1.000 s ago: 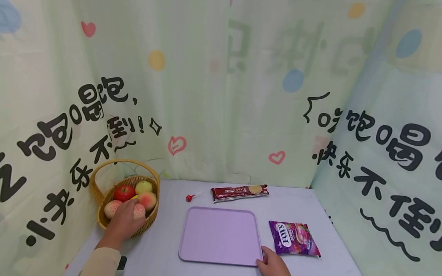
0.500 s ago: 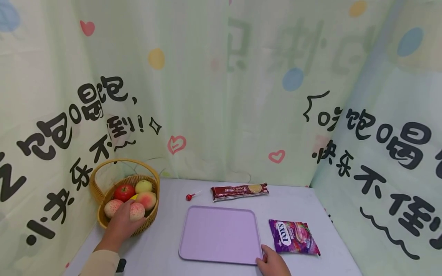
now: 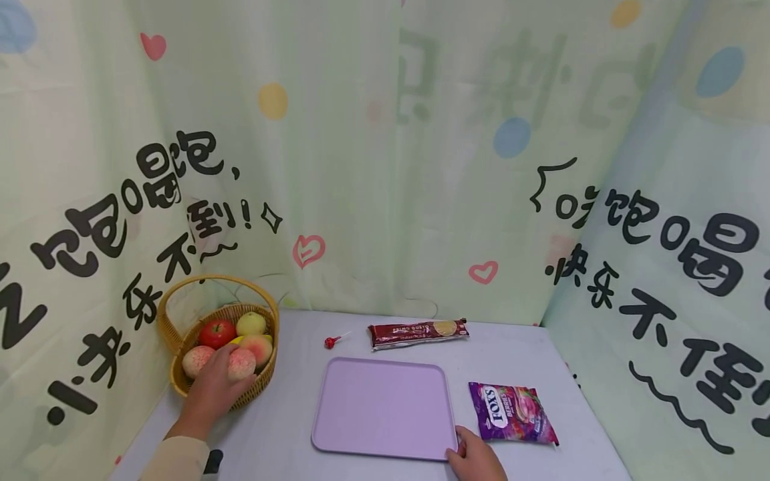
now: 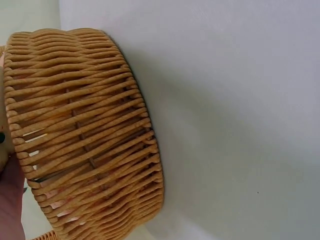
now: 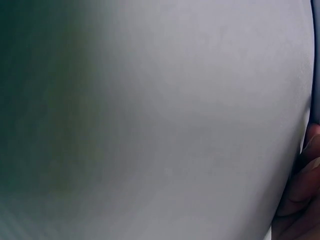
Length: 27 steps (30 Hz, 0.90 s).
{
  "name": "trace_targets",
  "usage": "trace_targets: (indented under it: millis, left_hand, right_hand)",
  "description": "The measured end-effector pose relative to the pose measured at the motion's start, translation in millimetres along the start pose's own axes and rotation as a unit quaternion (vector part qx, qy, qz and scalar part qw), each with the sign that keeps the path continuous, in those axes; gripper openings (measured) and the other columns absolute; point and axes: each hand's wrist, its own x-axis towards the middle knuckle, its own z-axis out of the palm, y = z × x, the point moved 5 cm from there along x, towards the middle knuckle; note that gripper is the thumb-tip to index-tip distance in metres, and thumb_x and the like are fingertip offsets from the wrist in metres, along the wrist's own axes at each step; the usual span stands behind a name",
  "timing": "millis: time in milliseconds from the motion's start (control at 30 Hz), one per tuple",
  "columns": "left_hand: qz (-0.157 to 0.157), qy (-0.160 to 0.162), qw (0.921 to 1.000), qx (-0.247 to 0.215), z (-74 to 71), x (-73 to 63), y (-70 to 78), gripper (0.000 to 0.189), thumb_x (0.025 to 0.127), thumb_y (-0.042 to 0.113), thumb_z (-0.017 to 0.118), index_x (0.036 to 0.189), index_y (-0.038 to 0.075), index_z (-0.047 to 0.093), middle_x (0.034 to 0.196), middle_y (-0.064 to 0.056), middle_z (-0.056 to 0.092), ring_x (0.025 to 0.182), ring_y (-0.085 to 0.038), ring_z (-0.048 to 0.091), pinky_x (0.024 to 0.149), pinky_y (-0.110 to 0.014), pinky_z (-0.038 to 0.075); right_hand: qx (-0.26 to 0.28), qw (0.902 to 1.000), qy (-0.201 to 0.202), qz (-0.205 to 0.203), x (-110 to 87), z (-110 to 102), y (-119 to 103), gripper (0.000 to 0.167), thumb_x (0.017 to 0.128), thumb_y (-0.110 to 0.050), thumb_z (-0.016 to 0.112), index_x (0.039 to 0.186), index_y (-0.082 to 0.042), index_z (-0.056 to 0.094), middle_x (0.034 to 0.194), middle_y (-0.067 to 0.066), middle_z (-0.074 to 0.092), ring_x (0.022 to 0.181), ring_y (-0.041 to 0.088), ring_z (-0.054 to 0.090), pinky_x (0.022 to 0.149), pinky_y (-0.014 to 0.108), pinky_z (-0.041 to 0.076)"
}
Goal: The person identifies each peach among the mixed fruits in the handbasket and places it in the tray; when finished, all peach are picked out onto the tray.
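Observation:
A wicker basket of fruit stands at the left of the table. My left hand reaches over its near rim and grips a speckled pink peach, thumb on the near side and fingers on the far side. In the left wrist view the basket's woven wall fills the left part, with a bit of my hand at the edge. My right hand pinches the near right corner of a lilac tray. Its curled fingers show at the right wrist view's edge.
Also in the basket are a red apple, a yellow-green fruit and more peaches. Behind the tray lie a red lollipop and a brown biscuit packet. A purple candy bag lies right of the tray.
My left hand's fingers have shifted slightly, so more of the peach shows beside them. The right hand and tray stay put.

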Motion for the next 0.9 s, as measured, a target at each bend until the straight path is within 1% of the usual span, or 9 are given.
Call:
trace_targets:
  millis: [133,267,367,433,567,633,733,833,900]
  left_hand:
    - [-0.013,0.009,0.9999,-0.001,-2.8,-0.1,5.0,0.080,0.083,0.028,0.087,0.141,-0.004,0.043,0.137,-0.027,0.054,0.122,-0.045,0.054,0.104,-0.067,0.045]
    - [-0.011,0.022,0.9997,-0.008,-5.0,1.0,9.2,0.078,0.082,0.027,0.088,0.140,-0.002,0.044,0.134,-0.025,0.055,0.120,-0.044,0.056,0.104,-0.067,0.046]
    - [-0.007,0.029,0.9994,-0.020,-4.7,2.9,11.5,0.078,0.081,0.025,0.088,0.140,-0.001,0.043,0.134,-0.023,0.055,0.121,-0.042,0.054,0.105,-0.066,0.045]
    - [-0.010,0.030,0.9991,-0.028,-3.9,4.2,12.9,0.079,0.081,0.023,0.088,0.140,-0.001,0.042,0.134,-0.023,0.053,0.124,-0.042,0.051,0.107,-0.067,0.044]
    - [-0.014,0.030,0.9989,-0.032,-2.1,5.4,16.6,0.080,0.081,0.020,0.088,0.143,0.000,0.040,0.140,-0.024,0.049,0.130,-0.043,0.046,0.109,-0.070,0.040]
    - [-0.008,0.036,0.9990,-0.025,-2.1,4.8,19.8,0.080,0.080,0.021,0.088,0.143,0.001,0.042,0.142,-0.024,0.048,0.131,-0.042,0.046,0.106,-0.072,0.040]
    - [0.010,0.048,0.9986,-0.023,-2.1,4.2,26.3,0.079,0.079,0.022,0.089,0.143,0.003,0.046,0.142,-0.024,0.048,0.130,-0.042,0.046,0.101,-0.074,0.042]
    - [0.020,0.052,0.9978,-0.036,-0.2,4.3,32.4,0.077,0.079,0.022,0.089,0.141,0.004,0.048,0.141,-0.023,0.049,0.128,-0.041,0.048,0.100,-0.072,0.044]
    - [0.017,0.047,0.9976,-0.048,1.6,4.7,35.9,0.075,0.080,0.022,0.089,0.141,0.005,0.048,0.141,-0.023,0.049,0.127,-0.041,0.049,0.102,-0.069,0.046]
  right_hand:
    - [-0.001,1.0000,0.002,0.000,-0.6,-1,0,0.061,0.089,-0.020,0.074,0.133,0.017,0.054,0.073,0.001,0.052,0.064,0.016,0.047,0.057,0.027,0.035]
    - [-0.002,1.0000,0.005,-0.003,-1.5,-2,-1,0.060,0.089,-0.020,0.075,0.132,0.017,0.055,0.072,0.000,0.052,0.064,0.016,0.047,0.057,0.027,0.035]
    - [-0.003,1.0000,0.007,-0.004,-1.7,-3,0,0.060,0.089,-0.020,0.075,0.132,0.016,0.055,0.072,0.000,0.052,0.064,0.016,0.047,0.057,0.027,0.035]
    - [-0.003,1.0000,0.007,-0.004,-1.5,-3,0,0.060,0.089,-0.020,0.074,0.132,0.016,0.055,0.073,0.000,0.052,0.064,0.016,0.047,0.057,0.027,0.035]
    - [-0.003,1.0000,0.005,-0.002,-0.8,-2,0,0.059,0.089,-0.021,0.074,0.132,0.016,0.056,0.073,0.000,0.052,0.065,0.016,0.047,0.057,0.028,0.035]
    - [-0.003,1.0000,0.003,0.000,-0.2,-2,1,0.059,0.089,-0.021,0.074,0.132,0.016,0.056,0.073,0.001,0.052,0.065,0.016,0.047,0.058,0.028,0.035]
    - [-0.002,1.0000,0.002,0.001,0.6,-1,2,0.059,0.090,-0.021,0.074,0.133,0.015,0.056,0.074,0.001,0.052,0.065,0.016,0.047,0.058,0.028,0.036]
    - [0.000,1.0000,0.002,0.001,0.8,0,2,0.060,0.089,-0.022,0.074,0.133,0.015,0.056,0.074,0.001,0.053,0.065,0.016,0.047,0.058,0.028,0.036]
    - [0.003,1.0000,0.002,-0.001,0.7,0,3,0.060,0.089,-0.021,0.074,0.133,0.016,0.055,0.074,0.001,0.053,0.065,0.016,0.047,0.058,0.028,0.036]
